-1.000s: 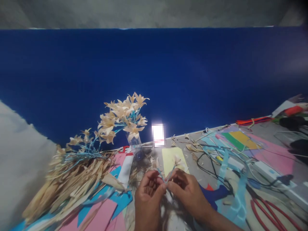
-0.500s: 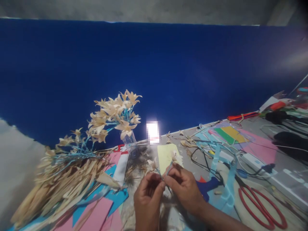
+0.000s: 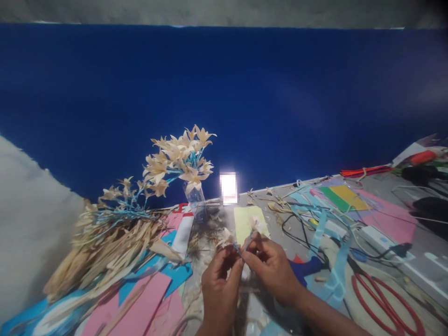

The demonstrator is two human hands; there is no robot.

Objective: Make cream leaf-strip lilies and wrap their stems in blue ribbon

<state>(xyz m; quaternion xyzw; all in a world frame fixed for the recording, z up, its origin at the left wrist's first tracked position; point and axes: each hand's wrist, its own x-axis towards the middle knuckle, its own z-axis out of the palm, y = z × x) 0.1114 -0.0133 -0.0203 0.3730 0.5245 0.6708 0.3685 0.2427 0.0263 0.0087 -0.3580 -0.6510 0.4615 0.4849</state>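
Observation:
My left hand [image 3: 224, 275] pinches the blue-wrapped stem of a small cream flower [image 3: 227, 237] between thumb and fingertips. Close against it, my right hand [image 3: 271, 266] grips the blue stem of another pale flower [image 3: 256, 224]. The two stems meet between my fingertips, where detail is blurred. Beyond the hands lies a yellow sheet [image 3: 243, 223], partly behind the right-hand flower. A clear vase [image 3: 199, 205] holding cream flowers [image 3: 178, 151] on blue stems stands behind and to the left.
Dried husks [image 3: 115, 252] and pink paper [image 3: 140, 303] cover the left side. At right are red-handled scissors [image 3: 385, 303], light-blue ribbon [image 3: 338, 273], a white power strip [image 3: 380, 240] and black cables. A blue glue gun-like shape [image 3: 306, 269] lies beside my right wrist.
The camera view has shifted, so the surroundings appear farther right. Both hands stay together with the stems, and the left-hand flower sits slightly nearer the fingertips.

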